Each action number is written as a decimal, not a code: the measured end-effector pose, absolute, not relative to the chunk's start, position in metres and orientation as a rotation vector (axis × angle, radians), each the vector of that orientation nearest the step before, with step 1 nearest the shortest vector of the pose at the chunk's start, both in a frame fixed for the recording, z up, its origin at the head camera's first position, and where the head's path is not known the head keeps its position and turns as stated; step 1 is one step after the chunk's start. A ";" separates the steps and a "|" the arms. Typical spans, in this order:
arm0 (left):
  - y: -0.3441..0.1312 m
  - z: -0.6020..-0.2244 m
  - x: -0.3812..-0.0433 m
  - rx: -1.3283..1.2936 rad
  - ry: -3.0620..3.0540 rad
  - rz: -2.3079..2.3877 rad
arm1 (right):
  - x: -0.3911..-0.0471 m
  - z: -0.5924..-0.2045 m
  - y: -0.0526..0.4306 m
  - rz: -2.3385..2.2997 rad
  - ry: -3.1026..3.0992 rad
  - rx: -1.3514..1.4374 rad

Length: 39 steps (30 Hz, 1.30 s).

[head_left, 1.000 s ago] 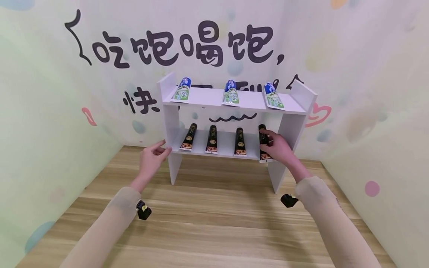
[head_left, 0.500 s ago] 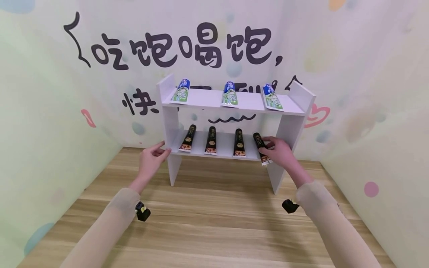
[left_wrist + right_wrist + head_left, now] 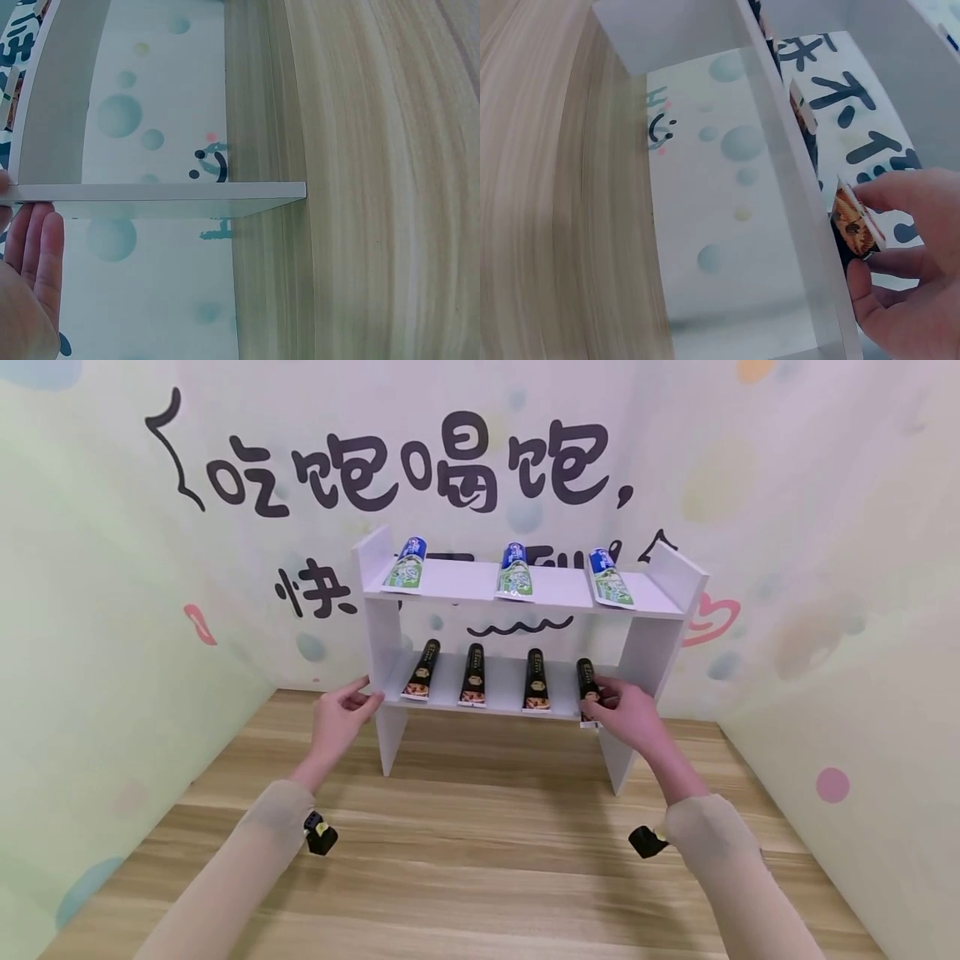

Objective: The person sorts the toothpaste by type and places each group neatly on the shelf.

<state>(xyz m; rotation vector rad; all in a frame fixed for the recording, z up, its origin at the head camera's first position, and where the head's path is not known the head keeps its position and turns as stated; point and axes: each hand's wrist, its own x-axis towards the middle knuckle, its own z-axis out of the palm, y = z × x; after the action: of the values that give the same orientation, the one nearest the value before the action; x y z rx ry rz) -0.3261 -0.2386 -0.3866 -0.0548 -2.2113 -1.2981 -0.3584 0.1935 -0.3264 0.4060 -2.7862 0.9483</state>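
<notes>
A white two-tier shelf (image 3: 480,578) stands on the wooden table. My left hand (image 3: 339,720) holds its left side panel (image 3: 165,192), with fingers along the outer face and a fingertip on the other side of the edge. At the right end of the lower tier, my right hand (image 3: 630,714) pinches a black toothpaste tube (image 3: 587,678) between thumb and fingers; its flat printed end (image 3: 855,225) points out over the front edge. Left of it lie three similar black tubes, the nearest being this toothpaste tube (image 3: 536,681).
On the upper tier lie three blue-and-green toothpaste tubes, at left (image 3: 407,565), middle (image 3: 515,572) and right (image 3: 611,578). The shelf's right side panel (image 3: 647,652) is close beside my right hand. A wall (image 3: 480,385) with large black lettering rises behind.
The held black tube has slid down toward the front, tilted at half a second ago, and now lies straighter. My right hand has shifted slightly with it; the left hand stays put.
</notes>
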 end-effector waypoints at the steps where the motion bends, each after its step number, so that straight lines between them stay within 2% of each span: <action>1: -0.239 -0.387 -0.326 -0.056 -2.211 -1.296 | -0.357 -0.327 0.194 0.958 -2.800 0.411; 12: -0.238 -0.388 -0.324 -0.046 -2.209 -1.301 | -0.345 -0.332 0.198 0.998 -2.803 0.480; 39: -0.239 -0.388 -0.324 -0.054 -2.211 -1.269 | -0.333 -0.364 0.176 1.043 -2.400 0.167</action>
<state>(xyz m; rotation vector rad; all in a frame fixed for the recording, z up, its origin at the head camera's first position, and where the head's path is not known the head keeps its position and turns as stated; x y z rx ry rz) -0.3241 -0.2390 -0.3877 -0.0537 -2.2110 -1.2694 -0.3333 0.1763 -0.3641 0.1673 -2.4004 1.0434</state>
